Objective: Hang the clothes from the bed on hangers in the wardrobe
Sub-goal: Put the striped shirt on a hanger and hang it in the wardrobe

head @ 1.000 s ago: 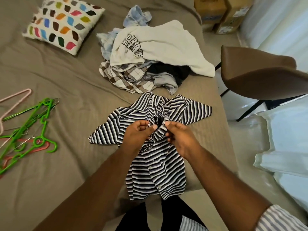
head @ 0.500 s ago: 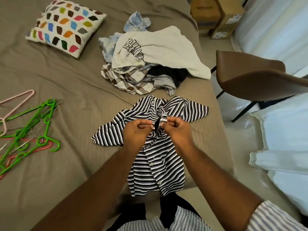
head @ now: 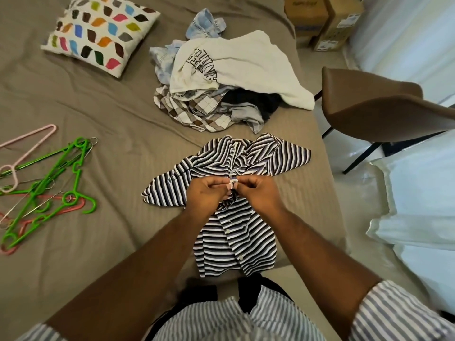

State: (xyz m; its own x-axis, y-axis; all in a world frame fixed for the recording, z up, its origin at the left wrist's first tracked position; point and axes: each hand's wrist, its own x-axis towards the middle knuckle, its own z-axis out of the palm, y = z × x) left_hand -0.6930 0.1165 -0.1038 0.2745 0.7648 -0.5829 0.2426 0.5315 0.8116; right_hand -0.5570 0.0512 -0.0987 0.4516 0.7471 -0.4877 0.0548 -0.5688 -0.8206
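Left hand (head: 205, 194): fingers curled, pinching the front edge of the striped shirt (head: 236, 239) near its collar end. Right hand (head: 257, 193): same grip, fingers curled on the opposite front edge. The two hands meet fingertip to fingertip over a small bunched piece of fabric.

Striped shirt: lies on the bed (head: 118, 124) at its near right edge, collar end far, hem near and hanging slightly over the edge. Lower buttons visible along the front; sleeves spread left and right.

Pile of clothes (head: 221, 94): on the bed just beyond the shirt, a white printed top uppermost.

Hangers (head: 49, 188): green, pink and wire, tangled on the bed to the left, well apart from the shirt.

Cushion (head: 101, 33): patterned, far left on the bed.

Chair (head: 381, 107): brown, right of the bed. Boxes (head: 322, 20): cardboard, on the floor at far right.
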